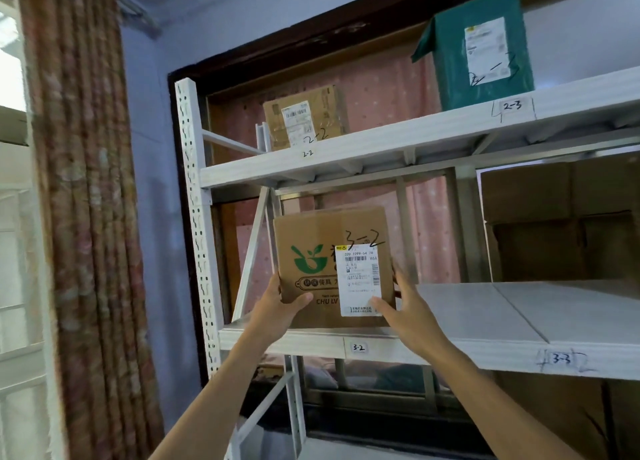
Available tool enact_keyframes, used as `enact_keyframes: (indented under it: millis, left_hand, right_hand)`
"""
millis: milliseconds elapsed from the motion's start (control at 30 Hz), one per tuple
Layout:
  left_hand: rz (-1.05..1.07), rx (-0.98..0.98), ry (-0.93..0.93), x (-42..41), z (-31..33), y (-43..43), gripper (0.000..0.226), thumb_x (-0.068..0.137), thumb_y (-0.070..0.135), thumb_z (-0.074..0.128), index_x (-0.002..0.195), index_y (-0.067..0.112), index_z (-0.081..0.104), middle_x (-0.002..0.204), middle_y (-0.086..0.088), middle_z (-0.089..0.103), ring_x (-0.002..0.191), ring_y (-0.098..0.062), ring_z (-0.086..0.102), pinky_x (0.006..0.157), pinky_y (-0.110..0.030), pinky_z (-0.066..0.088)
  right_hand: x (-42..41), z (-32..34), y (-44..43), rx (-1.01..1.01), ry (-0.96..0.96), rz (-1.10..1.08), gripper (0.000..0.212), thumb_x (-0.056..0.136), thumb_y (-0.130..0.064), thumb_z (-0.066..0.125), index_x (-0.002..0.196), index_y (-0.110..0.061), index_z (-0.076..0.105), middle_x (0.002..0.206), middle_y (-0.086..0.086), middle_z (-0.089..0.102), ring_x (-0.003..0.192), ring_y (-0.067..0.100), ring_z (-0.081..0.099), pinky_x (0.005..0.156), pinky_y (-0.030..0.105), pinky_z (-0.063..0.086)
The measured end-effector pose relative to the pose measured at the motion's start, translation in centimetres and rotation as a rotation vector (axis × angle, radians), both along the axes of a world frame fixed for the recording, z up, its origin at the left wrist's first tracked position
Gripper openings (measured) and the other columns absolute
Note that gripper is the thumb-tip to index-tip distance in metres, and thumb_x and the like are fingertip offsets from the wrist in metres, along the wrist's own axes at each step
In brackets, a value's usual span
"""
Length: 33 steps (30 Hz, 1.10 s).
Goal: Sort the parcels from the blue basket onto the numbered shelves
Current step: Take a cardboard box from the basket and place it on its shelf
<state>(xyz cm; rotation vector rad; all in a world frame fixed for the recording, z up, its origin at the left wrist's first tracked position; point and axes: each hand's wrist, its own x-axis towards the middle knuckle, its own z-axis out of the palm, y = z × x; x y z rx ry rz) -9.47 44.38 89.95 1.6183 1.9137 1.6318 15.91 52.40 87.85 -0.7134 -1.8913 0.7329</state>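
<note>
Both arms raised; left hand, right hand fingers clasped inward.

Matt brown cardboard box bearing a smooth white paper label. White painted metal shelving, perforated upright at left. Far upper right: green parcel in glossy plastic wrap. Left: patterned cloth curtain, coarse weave.

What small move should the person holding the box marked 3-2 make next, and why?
Probably release it and draw both hands back. The cardboard box marked 3-2 seems to rest already on the shelf, right above the 3-2 tag. The left hand and right hand grip its lower corners.
</note>
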Motion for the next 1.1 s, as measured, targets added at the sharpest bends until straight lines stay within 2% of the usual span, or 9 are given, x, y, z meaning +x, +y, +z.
enact_keyframes:
  millis: [100,167,233,333,400,567,767,933,1100]
  left_hand:
    - [0.048,-0.027,-0.003,-0.5,-0.6,4.1,0.075,0.077,0.050,0.079,0.140,0.033,0.043,0.121,0.015,0.066,0.116,-0.015,0.060,0.105,-0.047,0.049]
    - [0.040,-0.045,-0.031,-0.7,-1.5,6.5,0.067,0.083,0.032,0.080,0.138,0.025,0.044,0.119,0.012,0.064,0.115,-0.015,0.058,0.104,-0.040,0.049]
    - [0.057,-0.066,-0.036,-1.4,-2.8,8.7,0.063,0.083,0.023,0.081,0.135,0.021,0.045,0.119,0.010,0.062,0.116,-0.016,0.057,0.101,-0.036,0.050]
    - [0.084,-0.099,-0.032,-3.0,-3.9,11.5,0.067,0.078,0.032,0.084,0.133,0.025,0.047,0.120,0.009,0.065,0.116,-0.015,0.060,0.101,-0.040,0.051]
    - [0.096,-0.124,-0.032,-3.8,-4.2,13.3,0.067,0.077,0.036,0.084,0.133,0.026,0.047,0.121,0.009,0.066,0.116,-0.016,0.060,0.101,-0.041,0.052]
    - [0.123,-0.183,-0.008,-4.8,-4.7,15.9,0.063,0.083,0.036,0.079,0.135,0.023,0.046,0.126,0.005,0.063,0.118,-0.020,0.058,0.105,-0.046,0.049]
    - [0.150,-0.320,0.028,-8.5,-6.0,20.0,0.069,0.072,0.059,0.072,0.126,0.025,0.044,0.129,-0.001,0.063,0.118,-0.021,0.060,0.104,-0.048,0.049]
    - [0.265,-0.330,0.097,-4.1,-5.0,19.3,0.056,0.092,0.039,0.068,0.137,0.018,0.042,0.133,-0.004,0.061,0.124,-0.028,0.056,0.106,-0.042,0.045]
    - [0.323,-0.385,0.178,-3.5,-5.1,19.7,0.055,0.095,0.040,0.063,0.141,0.017,0.041,0.137,-0.005,0.061,0.126,-0.027,0.055,0.105,-0.040,0.042]
  right_hand:
    - [-1.4,-0.6,4.6,0.002,-0.056,-0.015,0.086,0.097,-0.035,0.064,0.156,-0.052,0.002,0.155,-0.010,0.044,0.136,0.019,0.049,0.110,0.048,0.043]
    - [-2.0,-1.2,7.6,-0.012,-0.129,-0.021,0.087,0.098,-0.035,0.062,0.157,-0.048,0.000,0.154,-0.010,0.046,0.136,0.022,0.051,0.111,0.048,0.042]
    - [-2.5,-2.4,10.1,-0.032,-0.209,-0.045,0.079,0.099,-0.037,0.061,0.159,-0.039,0.009,0.151,-0.009,0.049,0.134,0.022,0.054,0.110,0.045,0.044]
    - [-3.8,-3.5,13.3,-0.006,-0.366,-0.156,0.054,0.099,-0.048,0.056,0.142,-0.021,0.040,0.142,-0.002,0.059,0.119,0.019,0.064,0.098,0.034,0.054]
    - [-4.7,-3.0,14.7,0.005,-0.441,-0.202,0.049,0.100,-0.050,0.054,0.134,-0.016,0.044,0.135,0.001,0.063,0.110,0.020,0.066,0.090,0.032,0.056]
    - [-6.1,-2.5,17.0,0.054,-0.557,-0.273,0.053,0.100,-0.052,0.052,0.134,-0.012,0.044,0.129,0.004,0.064,0.110,0.023,0.065,0.085,0.032,0.052]
    - [-6.6,-3.2,18.9,0.097,-0.527,-0.314,0.052,0.097,-0.056,0.053,0.128,-0.013,0.051,0.122,0.003,0.066,0.108,0.023,0.062,0.077,0.029,0.049]
    - [-6.8,-3.4,20.2,0.117,-0.544,-0.372,0.053,0.099,-0.055,0.050,0.131,-0.013,0.048,0.124,0.005,0.065,0.114,0.024,0.056,0.077,0.031,0.045]
    - [-7.0,-3.8,21.0,0.124,-0.519,-0.381,0.055,0.099,-0.055,0.050,0.135,-0.014,0.046,0.127,0.004,0.064,0.116,0.024,0.056,0.089,0.035,0.051]
